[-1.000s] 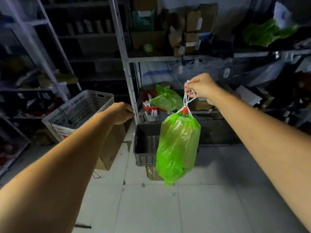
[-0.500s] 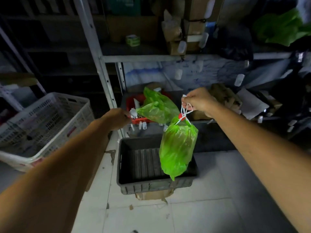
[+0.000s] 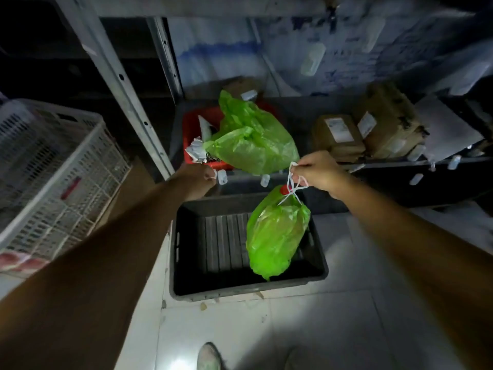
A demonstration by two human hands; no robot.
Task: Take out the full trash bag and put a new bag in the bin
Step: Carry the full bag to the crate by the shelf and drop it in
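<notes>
A full green trash bag point(image 3: 274, 236), tied with a white drawstring, hangs from my right hand point(image 3: 317, 170), which pinches the string loops. The bag dangles over the right half of a dark grey crate point(image 3: 240, 287) on the floor, and whether its tip touches the crate I cannot tell. My left hand point(image 3: 198, 176) reaches forward to the shelf edge just below a red bin point(image 3: 192, 129); its fingers look curled, and whether they hold anything is unclear. A second green bag point(image 3: 253, 140) lies loosely over that red bin on the low shelf.
A metal shelf post point(image 3: 120, 84) rises left of the red bin. A white lattice basket point(image 3: 53, 166) sits on a cardboard box at left. Brown boxes point(image 3: 373, 132) stand on the shelf at right. My shoe point(image 3: 209, 356) shows on the pale tiled floor.
I have stepped closer and looked down. My right hand has carried the tied bag lower, over the grey crate. My left hand has moved right of the shelf post, under the red bin.
</notes>
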